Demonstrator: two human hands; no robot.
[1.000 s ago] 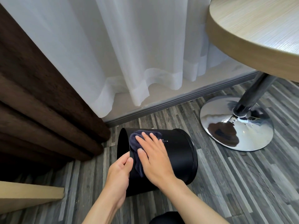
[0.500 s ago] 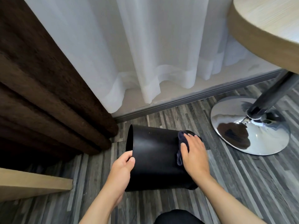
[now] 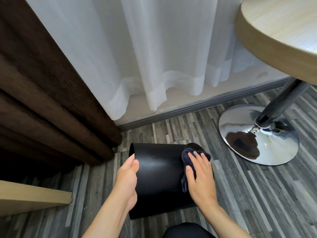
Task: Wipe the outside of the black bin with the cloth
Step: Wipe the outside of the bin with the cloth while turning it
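Pressing flat, the right hand (image 3: 199,176) holds its fingers (image 3: 197,158) spread slightly apart over a dark cloth (image 3: 187,158), pinning it against the curved wall of the black bin (image 3: 159,176) near its closed base end. The left hand (image 3: 127,179) grips the bin's open rim, thumb on the outer wall and the other fingers hidden, probably curled over the edge inside, steadying it.

The bin lies tipped on its side on the floor (image 3: 248,194), mouth turned to the person's left, base to the right, close in front of their knee (image 3: 185,231). It sits just beside the hem of a brown curtain (image 3: 51,103) and near the chrome foot (image 3: 259,134) of a round bench (image 3: 281,28).

The step in hand looks like wiping along the upper side of the wall. The stroke has reached the base end, so the next move probably calls for a pass back toward the rim, or a small roll of the bin with the left hand to bring unwiped wall up.

The bin is a smooth, slightly tapered cylinder with a dull sheen and a few pale specks. The cloth is soft, bunched and navy-dark. A sheer white curtain (image 3: 154,57) hangs in folds behind. The floor is striped grey wood-look plank; the bench top is pale grained wood.
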